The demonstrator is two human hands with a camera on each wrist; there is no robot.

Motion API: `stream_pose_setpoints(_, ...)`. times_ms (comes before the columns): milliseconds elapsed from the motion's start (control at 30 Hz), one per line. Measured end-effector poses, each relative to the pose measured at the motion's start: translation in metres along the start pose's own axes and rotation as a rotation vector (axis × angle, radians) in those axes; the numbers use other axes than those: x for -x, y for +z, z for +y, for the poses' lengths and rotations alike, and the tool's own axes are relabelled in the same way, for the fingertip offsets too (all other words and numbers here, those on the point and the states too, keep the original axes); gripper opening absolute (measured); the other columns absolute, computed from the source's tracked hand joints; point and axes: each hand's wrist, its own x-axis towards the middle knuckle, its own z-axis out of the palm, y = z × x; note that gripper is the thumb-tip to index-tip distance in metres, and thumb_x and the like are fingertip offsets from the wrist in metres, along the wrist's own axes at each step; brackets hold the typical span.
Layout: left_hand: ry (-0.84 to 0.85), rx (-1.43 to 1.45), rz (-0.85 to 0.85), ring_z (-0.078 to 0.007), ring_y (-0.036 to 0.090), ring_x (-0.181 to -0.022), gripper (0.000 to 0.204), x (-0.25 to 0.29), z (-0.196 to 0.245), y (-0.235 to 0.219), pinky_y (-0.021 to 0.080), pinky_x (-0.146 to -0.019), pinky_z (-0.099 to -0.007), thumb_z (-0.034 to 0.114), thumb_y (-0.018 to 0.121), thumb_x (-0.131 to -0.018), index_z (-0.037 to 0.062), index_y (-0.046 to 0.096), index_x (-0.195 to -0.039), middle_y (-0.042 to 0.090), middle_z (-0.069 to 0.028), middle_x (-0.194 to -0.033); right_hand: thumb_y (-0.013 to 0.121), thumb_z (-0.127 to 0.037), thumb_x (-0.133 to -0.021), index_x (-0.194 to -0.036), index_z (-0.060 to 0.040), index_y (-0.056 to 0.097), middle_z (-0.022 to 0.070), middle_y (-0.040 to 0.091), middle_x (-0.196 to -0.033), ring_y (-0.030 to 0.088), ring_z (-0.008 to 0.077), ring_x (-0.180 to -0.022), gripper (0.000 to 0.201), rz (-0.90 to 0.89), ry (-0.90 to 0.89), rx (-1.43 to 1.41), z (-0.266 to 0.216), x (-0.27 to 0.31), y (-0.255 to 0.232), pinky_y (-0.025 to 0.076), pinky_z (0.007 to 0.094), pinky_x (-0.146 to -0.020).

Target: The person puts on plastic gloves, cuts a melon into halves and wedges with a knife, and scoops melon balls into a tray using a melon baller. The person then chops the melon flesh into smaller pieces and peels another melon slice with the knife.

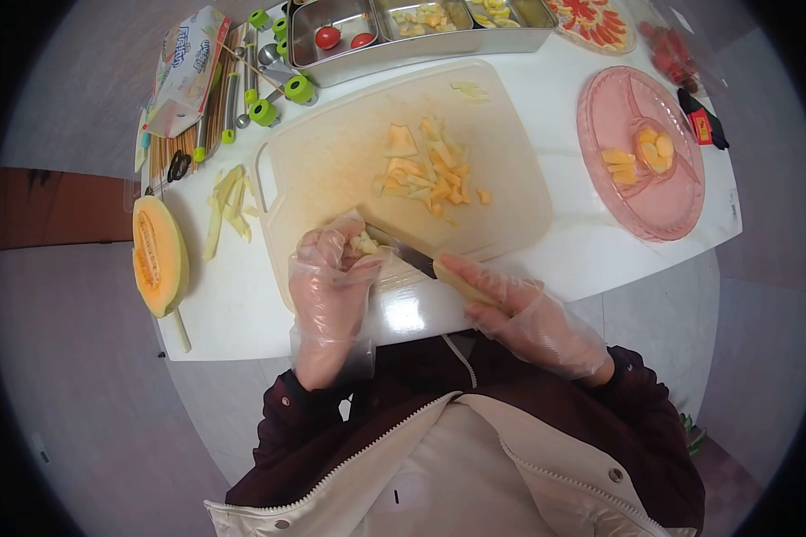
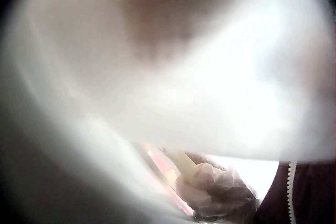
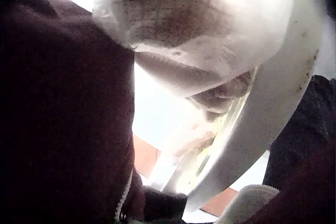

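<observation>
In the head view my gloved left hand (image 1: 333, 277) curls its fingers around pale fruit pieces (image 1: 364, 243), low over the near left part of the cutting board (image 1: 331, 152). My right hand (image 1: 524, 309), also in a clear plastic glove, grips a knife (image 1: 418, 260) by its pale handle. The blade points left and its tip end reaches the pieces in my left hand. Farther up the board lies a loose heap of orange melon pieces (image 1: 443, 170). Blurred plastic fills most of the left wrist view, with the gloved right hand (image 2: 215, 187) low in it.
A halved melon (image 1: 159, 255) and rind strips (image 1: 228, 210) lie at the left. Behind the board stands a steel tray (image 1: 421, 54) with cut fruit and tomatoes. Green-ended tools (image 1: 251, 85) lie near a packet (image 1: 184, 67). A pink divided plate (image 1: 600, 116) sits right.
</observation>
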Motion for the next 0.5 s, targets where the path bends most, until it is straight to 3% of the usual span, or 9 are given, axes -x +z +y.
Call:
stream_pose_setpoints(167,0.055,0.041,0.052,-0.0221,0.069,-0.078,0.038,-0.016,0.019,-0.014,0.057,-0.070,-0.0314,-0.001,0.085,-0.073,0.0003,0.072,-0.109,0.067,-0.0126,-0.097,0.054,-0.016,-0.107,-0.160,-0.0121,0.043,0.0175,0.060,-0.149,0.058,0.0251,-0.136,0.054,-0.035,0.102,-0.110,-0.017,0.001,-0.009,0.042,0.0335,-0.113)
stream_pose_setpoints(267,0.235,-0.046,-0.006,-0.0225,0.069,-0.078,0.036,-0.050,0.041,-0.023,0.056,-0.069,-0.0333,0.001,0.084,-0.075,0.0017,0.072,-0.109,0.067,-0.0125,-0.097,0.054,-0.016,-0.108,-0.161,-0.0132,0.042,0.0152,0.056,-0.154,0.054,0.0200,-0.139,0.055,0.062,-0.058,-0.141,-0.012,0.000,-0.017,0.038,0.0319,-0.116)
stream_pose_setpoints(333,0.425,-0.190,-0.001,-0.0230,0.069,-0.078,0.030,-0.083,0.056,-0.024,0.055,-0.068,-0.0356,0.007,0.082,-0.078,0.0029,0.074,-0.106,0.068,-0.0131,-0.091,0.056,-0.020,-0.107,-0.161,-0.0135,0.043,0.0138,0.062,-0.147,0.059,0.0183,-0.130,0.056,0.169,-0.067,-0.213,-0.014,-0.006,-0.027,0.043,0.0319,-0.111)
stream_pose_setpoints(367,0.440,-0.187,-0.004,-0.0230,0.069,-0.078,0.030,-0.103,0.064,-0.023,0.055,-0.068,-0.0356,0.007,0.082,-0.078,0.0029,0.074,-0.106,0.068,-0.0131,-0.091,0.056,-0.020,-0.107,-0.161,-0.0135,0.043,0.0138,0.062,-0.147,0.059,0.0183,-0.130,0.056,0.184,-0.072,-0.213,-0.019,-0.010,-0.035,0.043,0.0319,-0.111)
stream_pose_setpoints(433,0.640,-0.200,0.029,-0.0237,0.069,-0.076,0.027,-0.147,0.081,-0.019,0.055,-0.068,-0.0356,0.010,0.080,-0.079,0.0025,0.075,-0.104,0.070,-0.0142,-0.084,0.060,-0.025,-0.102,-0.160,-0.0128,0.045,0.0125,0.071,-0.132,0.065,0.0169,-0.116,0.060,0.257,-0.144,-0.213,-0.031,-0.024,-0.055,0.049,0.0326,-0.102)
stream_pose_setpoints(500,0.552,-0.164,-0.064,-0.0242,0.070,-0.074,0.027,-0.191,0.098,-0.010,0.055,-0.069,-0.0354,0.011,0.078,-0.079,0.0006,0.075,-0.104,0.072,-0.0157,-0.082,0.061,-0.026,-0.099,-0.159,-0.0138,0.047,0.0127,0.073,-0.123,0.067,0.0175,-0.109,0.062,0.333,-0.097,-0.165,-0.045,-0.052,-0.073,0.050,0.0334,-0.098)
